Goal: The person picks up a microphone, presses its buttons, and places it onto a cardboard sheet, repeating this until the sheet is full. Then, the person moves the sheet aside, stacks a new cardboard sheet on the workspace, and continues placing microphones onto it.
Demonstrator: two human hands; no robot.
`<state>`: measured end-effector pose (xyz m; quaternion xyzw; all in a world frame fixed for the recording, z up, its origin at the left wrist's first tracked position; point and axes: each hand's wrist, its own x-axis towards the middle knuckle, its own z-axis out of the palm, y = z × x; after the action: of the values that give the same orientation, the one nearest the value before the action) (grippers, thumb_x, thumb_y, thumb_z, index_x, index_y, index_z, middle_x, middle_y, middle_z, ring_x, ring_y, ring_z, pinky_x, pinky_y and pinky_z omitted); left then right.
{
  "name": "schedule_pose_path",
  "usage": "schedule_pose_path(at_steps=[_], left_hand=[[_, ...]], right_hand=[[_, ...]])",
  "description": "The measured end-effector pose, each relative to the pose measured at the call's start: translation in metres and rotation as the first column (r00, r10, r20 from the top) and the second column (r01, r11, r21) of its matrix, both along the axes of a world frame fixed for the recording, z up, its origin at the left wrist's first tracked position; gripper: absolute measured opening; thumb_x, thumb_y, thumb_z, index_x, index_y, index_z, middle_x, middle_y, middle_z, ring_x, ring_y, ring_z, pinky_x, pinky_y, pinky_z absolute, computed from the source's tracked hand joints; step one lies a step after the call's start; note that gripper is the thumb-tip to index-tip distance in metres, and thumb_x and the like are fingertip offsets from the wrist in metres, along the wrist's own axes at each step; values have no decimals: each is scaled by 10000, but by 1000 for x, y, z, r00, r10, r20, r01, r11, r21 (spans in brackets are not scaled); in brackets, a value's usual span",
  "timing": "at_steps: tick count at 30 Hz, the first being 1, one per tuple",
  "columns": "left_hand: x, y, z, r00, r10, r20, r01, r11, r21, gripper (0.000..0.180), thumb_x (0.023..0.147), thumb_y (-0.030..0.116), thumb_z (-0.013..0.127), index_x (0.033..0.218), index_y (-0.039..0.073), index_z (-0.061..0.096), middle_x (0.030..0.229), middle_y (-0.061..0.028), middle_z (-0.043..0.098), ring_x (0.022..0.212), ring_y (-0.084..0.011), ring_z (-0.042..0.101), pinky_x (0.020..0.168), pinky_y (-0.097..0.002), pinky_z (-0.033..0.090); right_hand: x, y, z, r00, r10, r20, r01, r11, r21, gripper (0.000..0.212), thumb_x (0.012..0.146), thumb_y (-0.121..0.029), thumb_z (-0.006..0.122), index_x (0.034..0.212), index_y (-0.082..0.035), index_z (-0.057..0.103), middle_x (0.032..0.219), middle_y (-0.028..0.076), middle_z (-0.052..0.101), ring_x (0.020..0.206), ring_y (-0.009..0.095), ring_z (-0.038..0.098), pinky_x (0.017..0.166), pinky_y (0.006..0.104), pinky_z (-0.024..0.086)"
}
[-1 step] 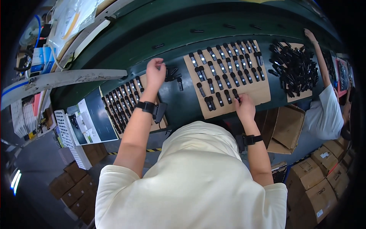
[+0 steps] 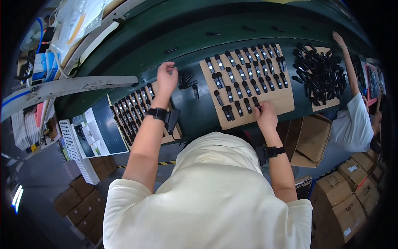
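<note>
On a brown cardboard sheet (image 2: 265, 103) stand rows of small black clip-on microphones (image 2: 246, 87), each with a dark foam top and a light round mark. At the end of the nearest row, the fingertips of my right hand (image 2: 267, 116) are closed on one microphone (image 2: 256, 101). My left hand (image 2: 167, 81) is raised over the green bench, its fingers loosely bent and thumb apart, with nothing visible between them. Just right of it lie several loose dark pieces (image 2: 187, 81). Past my left forearm, a second sheet carries close rows of microphones (image 2: 132, 110), partly hidden by that arm.
A heap of black microphones (image 2: 319, 74) lies at the right, where a co-worker's arm (image 2: 351, 68) reaches over the bench. Single dark pieces (image 2: 172, 50) dot the green strip behind. A metal arm (image 2: 83, 83) juts in from the left. Cartons (image 2: 346, 211) are stacked lower right.
My left hand has shifted slightly left and toward me, away from the loose dark pieces. My right hand stays on the same microphone.
</note>
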<state>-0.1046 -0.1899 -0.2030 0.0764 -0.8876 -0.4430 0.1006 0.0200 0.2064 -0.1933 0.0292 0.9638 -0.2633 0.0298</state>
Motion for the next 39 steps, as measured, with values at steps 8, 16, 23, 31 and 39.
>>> schedule_pose_path(at_steps=[8,16,23,31,39], left_hand=[[-56,-34,-33,991,98,87,-73,963,-261,349,795,81,659,1134,27,599,1114,-181,612,1005,-309,612,891,-399,503],[-88,-41,-61,968,190,165,-112,912,-395,490,782,116,642,1260,62,549,1308,-210,503,1246,-394,458,1043,-443,412],[-87,-59,-68,906,282,315,-160,919,-361,373,777,80,631,1149,42,617,1133,-198,613,1033,-353,608,918,-447,500],[-15,38,50,990,-92,105,42,914,403,198,872,1,643,1069,2,629,875,-10,627,744,-62,571,704,-206,479],[80,114,169,877,-470,-100,332,442,834,233,874,-83,593,1088,6,617,1033,-41,596,891,-77,567,774,-219,464]], right_hand=[[-3,1,7,1000,10,30,-11,1000,24,256,828,-165,702,1024,-53,583,956,151,609,893,382,603,753,463,495],[8,12,33,999,24,36,-24,1000,-8,221,843,-32,650,1041,-9,554,1004,156,585,796,317,567,747,390,477],[1,-5,55,990,112,-86,-124,980,-157,247,833,54,614,1067,-8,561,1038,156,574,780,280,563,722,351,477],[-30,-45,111,947,152,-284,-256,891,-376,320,812,75,632,1113,-12,569,1060,148,578,824,241,576,752,309,487],[-37,-84,180,927,135,-350,-335,718,-610,374,797,36,691,1150,-19,582,1114,121,592,877,206,588,785,286,484]])
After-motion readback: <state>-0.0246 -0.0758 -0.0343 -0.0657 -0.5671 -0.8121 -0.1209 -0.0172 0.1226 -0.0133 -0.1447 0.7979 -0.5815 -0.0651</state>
